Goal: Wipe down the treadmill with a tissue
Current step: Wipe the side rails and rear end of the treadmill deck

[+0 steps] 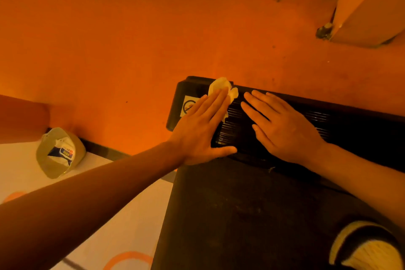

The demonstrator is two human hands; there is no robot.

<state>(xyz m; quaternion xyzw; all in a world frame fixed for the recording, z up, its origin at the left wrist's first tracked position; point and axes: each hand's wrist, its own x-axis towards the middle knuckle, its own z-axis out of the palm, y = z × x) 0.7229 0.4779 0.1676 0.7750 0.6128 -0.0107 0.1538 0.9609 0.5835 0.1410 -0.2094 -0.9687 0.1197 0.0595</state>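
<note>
A: Where is the tissue (221, 85)?

B: On the black treadmill (285, 204), near the left end of its ribbed cover. It is crumpled and sits under the left hand (201, 129), with a bunched part showing past the fingertips on the far side.

A: How do the fingers (215, 103) lie?

B: Straight and pressed together, flat on the tissue and pointing far and slightly right. The thumb sticks out to the right along the near edge of the cover.

A: And the right hand (282, 125)?

B: Palm down on the ribs just beside the left hand. Its fingers (258, 103) are straight and slightly spread, pointing far and left. It holds nothing.

A: Which way does the cover run?

B: Its long axis goes from the far left, where a white sticker (188, 105) sits, towards the right. The dark belt reaches from it towards the near edge.

A: What else?

B: An orange floor (109, 50), and on the left an open bag (59, 151) with a packet inside.
</note>
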